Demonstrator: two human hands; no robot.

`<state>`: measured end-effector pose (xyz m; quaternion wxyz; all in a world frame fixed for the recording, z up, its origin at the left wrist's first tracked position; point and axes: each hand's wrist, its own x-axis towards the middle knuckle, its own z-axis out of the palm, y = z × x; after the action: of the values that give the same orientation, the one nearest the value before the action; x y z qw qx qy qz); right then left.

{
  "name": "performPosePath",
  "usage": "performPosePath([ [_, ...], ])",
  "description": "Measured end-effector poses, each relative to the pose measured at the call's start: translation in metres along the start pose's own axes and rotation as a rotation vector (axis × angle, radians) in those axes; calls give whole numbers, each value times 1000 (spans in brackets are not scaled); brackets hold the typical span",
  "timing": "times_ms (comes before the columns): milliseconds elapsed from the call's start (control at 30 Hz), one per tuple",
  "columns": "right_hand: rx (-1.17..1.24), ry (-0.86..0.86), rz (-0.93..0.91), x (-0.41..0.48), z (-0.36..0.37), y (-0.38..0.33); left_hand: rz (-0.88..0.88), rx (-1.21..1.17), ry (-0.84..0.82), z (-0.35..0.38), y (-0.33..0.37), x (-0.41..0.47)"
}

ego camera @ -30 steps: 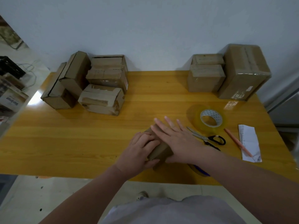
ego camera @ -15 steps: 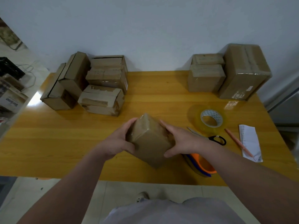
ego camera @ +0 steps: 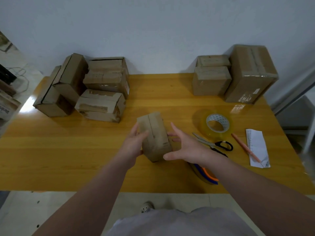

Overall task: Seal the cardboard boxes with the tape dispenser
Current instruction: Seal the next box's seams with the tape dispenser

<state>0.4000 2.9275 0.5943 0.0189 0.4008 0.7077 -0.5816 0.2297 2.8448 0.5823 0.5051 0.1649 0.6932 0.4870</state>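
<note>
A small cardboard box [ego camera: 156,137] is held tilted just above the yellow wooden table [ego camera: 68,159], its seam facing up. My left hand [ego camera: 134,143] grips its left side, thumb on the top face. My right hand [ego camera: 185,147] is spread beside its right side, fingers straight, with fingertips at the box's edge. The orange and blue tape dispenser [ego camera: 207,176] lies near the table's front edge, partly hidden under my right forearm.
A clear tape roll [ego camera: 217,125], black-handled scissors [ego camera: 215,144], an orange pen [ego camera: 245,149] and a folded paper [ego camera: 257,147] lie to the right. Cardboard boxes are piled at the back left [ego camera: 95,89] and back right [ego camera: 238,74].
The hands lifted the box off the table and turned it over. My right hand has let go of its grip and now spreads open beside it.
</note>
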Motion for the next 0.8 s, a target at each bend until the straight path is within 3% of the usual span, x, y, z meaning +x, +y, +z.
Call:
performPosePath([
  [67,-84,12,4,-1,-2,4,68,266,-46,1,-9,1],
  [167,-349,173,55,-7,-9,14,140,632,-26,5,-16,2],
  [267,-663,265,148,-18,-13,27,219,732,-35,4,-16,3],
  [367,-814,201,311,-25,-8,39,282,856,-54,0,-14,6],
  [533,-900,220,406,-24,3,52,353,980,-36,-1,-12,9],
  [700,-849,264,332,-28,3,54,348,1033,30,3,-12,3],
  [800,-588,394,259,-29,-18,43,383,988,78,8,-5,-2],
])
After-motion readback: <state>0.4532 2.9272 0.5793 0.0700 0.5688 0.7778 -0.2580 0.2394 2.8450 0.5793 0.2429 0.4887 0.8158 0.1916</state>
